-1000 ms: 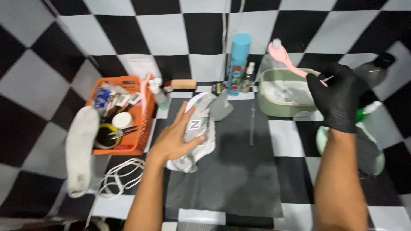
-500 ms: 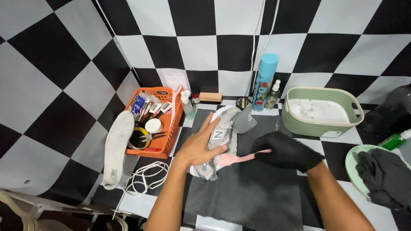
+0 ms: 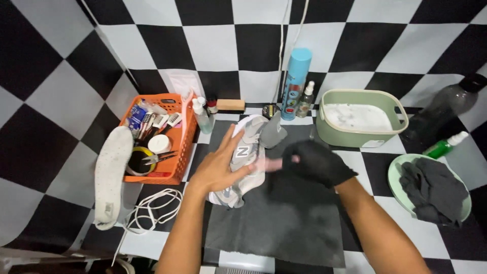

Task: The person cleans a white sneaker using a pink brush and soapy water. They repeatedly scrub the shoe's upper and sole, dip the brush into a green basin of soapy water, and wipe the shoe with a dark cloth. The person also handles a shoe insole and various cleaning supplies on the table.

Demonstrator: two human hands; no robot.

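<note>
A person stands over a checkered bench, cleaning a grey and white sneaker (image 3: pixel 247 158) that lies on its side on a dark mat (image 3: pixel 284 218). The laces (image 3: pixel 152 208) are already out, coiled on the bench well left of the fingers, and the white insole (image 3: pixel 110 172) lies further left beside an orange basket (image 3: pixel 175 152) of brushes and tools. A green tub (image 3: pixel 361 133) with foamy water sits beyond the gloved hand, so the scrubbing looks to be under way; rinsing, wiping and relacing appear to remain.

The bare left hand (image 3: pixel 219 170) rests flat on the sneaker, fingers spread wide, pinning it to the mat, forearm reaching in from below. The right hand (image 3: pixel 315 163), in a black glove, is curled closed around a pink brush (image 3: pixel 269 163) whose blurred end points at the shoe's side, just beside the left fingertips. The right forearm angles in from the lower right.

Beyond the fingers stand a blue spray can (image 3: pixel 295 83) and small bottles. To the far right, a green plate (image 3: pixel 398 185) holds a dark cloth (image 3: pixel 433 190).
</note>
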